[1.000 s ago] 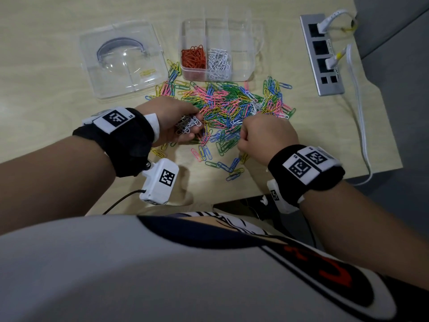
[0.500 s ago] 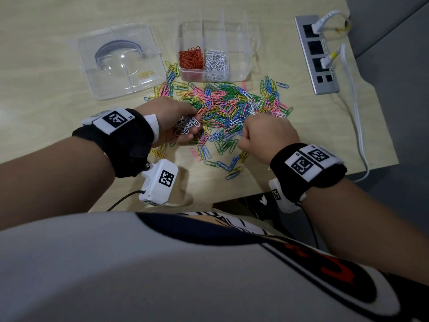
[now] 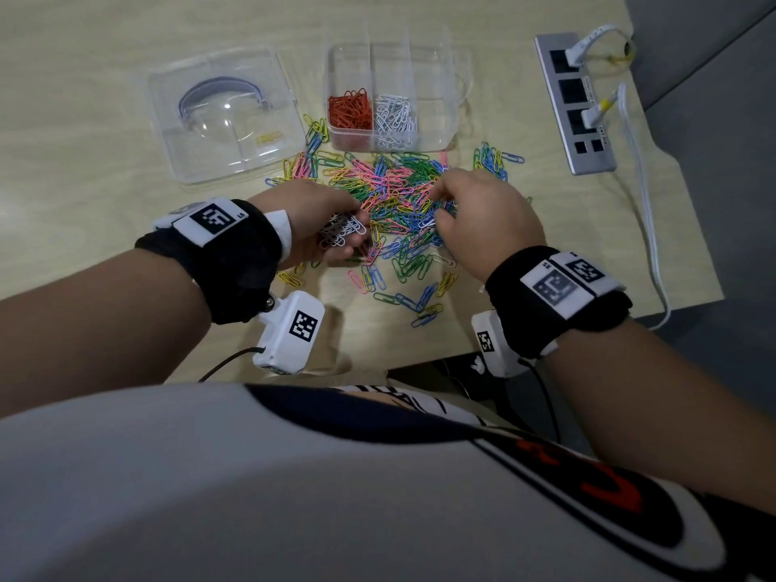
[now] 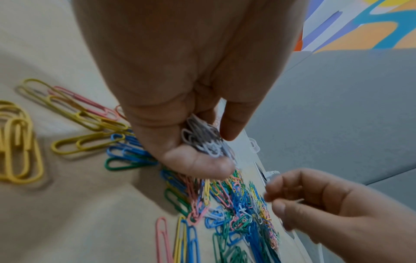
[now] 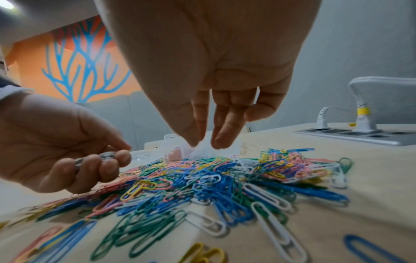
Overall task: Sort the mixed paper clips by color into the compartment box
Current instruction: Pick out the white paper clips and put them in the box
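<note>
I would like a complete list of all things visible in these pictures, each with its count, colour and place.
clear plastic compartment box: one, transparent, far middle of the table.
red paper clips: many, red, box's near-left compartment.
white paper clips in the box: many, white, compartment right of the red.
mixed paper clip pile: many; pink, green, blue, yellow, white; table before the box.
clear plastic lid: one, transparent, left of the box.
grey power strip: one, with white plugs, far right.
light wooden table: one, beige.
bunch of white clips: several, in the left hand.
left hand: grips the bunch.
right hand: over the pile, fingers pointing down.
</note>
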Motion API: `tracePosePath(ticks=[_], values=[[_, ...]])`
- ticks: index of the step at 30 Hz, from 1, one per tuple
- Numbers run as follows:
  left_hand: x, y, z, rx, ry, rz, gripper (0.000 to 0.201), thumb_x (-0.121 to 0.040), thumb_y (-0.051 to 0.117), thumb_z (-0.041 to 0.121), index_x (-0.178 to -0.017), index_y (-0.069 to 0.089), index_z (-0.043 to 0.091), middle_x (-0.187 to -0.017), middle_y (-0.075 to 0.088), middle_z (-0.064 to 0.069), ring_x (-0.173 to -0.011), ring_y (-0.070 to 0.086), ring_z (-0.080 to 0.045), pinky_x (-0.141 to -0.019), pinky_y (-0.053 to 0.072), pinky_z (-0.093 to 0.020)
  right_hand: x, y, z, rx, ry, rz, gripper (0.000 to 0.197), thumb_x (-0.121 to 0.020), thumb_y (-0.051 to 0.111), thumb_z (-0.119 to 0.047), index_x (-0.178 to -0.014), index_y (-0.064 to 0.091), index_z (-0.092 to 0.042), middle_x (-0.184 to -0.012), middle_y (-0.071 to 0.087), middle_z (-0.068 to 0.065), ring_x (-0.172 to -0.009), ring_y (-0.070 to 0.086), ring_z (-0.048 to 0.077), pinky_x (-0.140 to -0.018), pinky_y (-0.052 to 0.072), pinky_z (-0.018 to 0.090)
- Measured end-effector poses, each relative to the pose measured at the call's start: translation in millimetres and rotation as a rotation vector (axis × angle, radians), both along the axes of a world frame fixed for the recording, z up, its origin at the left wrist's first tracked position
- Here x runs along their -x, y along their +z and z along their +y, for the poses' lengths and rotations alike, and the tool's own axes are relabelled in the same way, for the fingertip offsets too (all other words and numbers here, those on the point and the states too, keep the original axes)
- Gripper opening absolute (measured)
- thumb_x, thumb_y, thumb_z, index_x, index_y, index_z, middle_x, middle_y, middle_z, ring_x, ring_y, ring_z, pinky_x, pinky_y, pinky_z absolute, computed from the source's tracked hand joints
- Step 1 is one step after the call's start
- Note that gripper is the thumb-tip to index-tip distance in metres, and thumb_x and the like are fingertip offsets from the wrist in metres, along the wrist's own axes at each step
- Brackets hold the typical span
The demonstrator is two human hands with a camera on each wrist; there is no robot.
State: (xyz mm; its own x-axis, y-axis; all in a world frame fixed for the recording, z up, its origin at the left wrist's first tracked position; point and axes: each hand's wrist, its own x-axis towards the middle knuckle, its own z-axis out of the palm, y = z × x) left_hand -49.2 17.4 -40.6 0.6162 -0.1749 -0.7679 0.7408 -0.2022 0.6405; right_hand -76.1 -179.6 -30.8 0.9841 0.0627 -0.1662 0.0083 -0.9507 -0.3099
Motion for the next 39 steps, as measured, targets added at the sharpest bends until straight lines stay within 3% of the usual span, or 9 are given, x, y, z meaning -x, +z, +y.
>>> tracePosePath(ticks=[4,6,9,14,16,19,24,30,39], values=[[1,0,1,0.004,0.01,-0.007,0.021,-0.096,0.05,0.016,-0.08,0.061,0.009,-0.061,0.062,-0.003,-0.054,0.059,-0.011,-0.048,0.052,-0.019,3,-3,-2,0.258,0.103,0.202,0.015,-0.088,0.056,-0.02,-0.096,0.068,-0.019,-0.096,0.066,0.004,-0.092,0.062,0.028,-0.079,0.051,0.034],[2,0,1,-0.001,0.009,-0.013,0.022,-0.097,0.049,0.016,-0.079,0.061,0.009,-0.058,0.062,-0.003,-0.052,0.058,-0.011,-0.048,0.052,-0.018,8,-8,1,0.346,0.13,0.257,0.014,-0.088,0.058,-0.022,-0.096,0.07,-0.021,-0.093,0.066,0.003,-0.085,0.06,0.025,-0.074,0.045,0.031],[3,1,1,-0.003,0.005,-0.016,0.022,-0.096,0.049,0.015,-0.08,0.061,0.008,-0.059,0.062,-0.003,-0.054,0.058,-0.012,-0.05,0.052,-0.019,12,-13,5,0.368,0.125,0.247,0.012,-0.089,0.058,-0.023,-0.093,0.069,-0.02,-0.087,0.062,0.003,-0.077,0.052,0.025,-0.071,0.037,0.031],[2,2,0,-0.012,0.005,-0.002,0.021,-0.097,0.049,0.016,-0.081,0.062,0.008,-0.062,0.062,-0.004,-0.053,0.059,-0.012,-0.049,0.053,-0.02,12,-9,5,0.33,0.14,0.242,0.017,-0.086,0.06,-0.032,-0.095,0.066,-0.018,-0.092,0.061,0.004,-0.083,0.058,0.026,-0.072,0.038,0.032],[2,2,-1,-0.005,-0.004,0.01,0.022,-0.097,0.049,0.017,-0.082,0.062,0.008,-0.063,0.061,-0.006,-0.054,0.059,-0.013,-0.05,0.054,-0.021,10,-4,7,0.236,0.112,0.176,0.016,-0.085,0.058,-0.032,-0.089,0.064,-0.018,-0.092,0.061,0.003,-0.085,0.059,0.026,-0.073,0.042,0.033],[5,1,-4,0.028,-0.031,0.043,0.026,-0.099,0.047,0.024,-0.084,0.062,0.009,-0.066,0.062,-0.009,-0.059,0.062,-0.016,-0.056,0.056,-0.023,8,6,24,-0.123,0.121,0.046,0.01,-0.082,0.062,-0.03,-0.075,0.057,-0.025,-0.08,0.055,-0.007,-0.081,0.055,0.017,-0.076,0.046,0.036],[5,4,-6,0.051,-0.016,0.06,0.021,-0.097,0.05,0.024,-0.085,0.062,0.011,-0.059,0.064,-0.003,-0.059,0.062,-0.012,-0.059,0.056,-0.023,3,7,46,-0.308,0.163,-0.029,0.006,-0.084,0.06,-0.021,-0.085,0.066,-0.022,-0.089,0.063,-0.002,-0.089,0.058,0.021,-0.08,0.047,0.039],[1,1,10,0.023,0.035,0.065,0.03,-0.101,0.042,0.028,-0.081,0.059,0.013,-0.054,0.059,-0.001,-0.048,0.056,-0.007,-0.05,0.053,-0.018,2,-12,35,0.157,0.278,0.155,0.014,-0.093,0.051,-0.026,-0.1,0.064,-0.026,-0.104,0.059,-0.002,-0.1,0.058,0.024,-0.083,0.037,0.035],[-10,4,24,-0.026,0.095,0.043,0.032,-0.101,0.042,0.028,-0.077,0.059,0.015,-0.054,0.059,0.002,-0.053,0.057,-0.007,-0.052,0.052,-0.016,-2,-12,30,0.136,0.269,0.092,0.013,-0.095,0.051,-0.031,-0.096,0.063,-0.025,-0.105,0.059,0.001,-0.095,0.059,0.026,-0.082,0.038,0.035]])
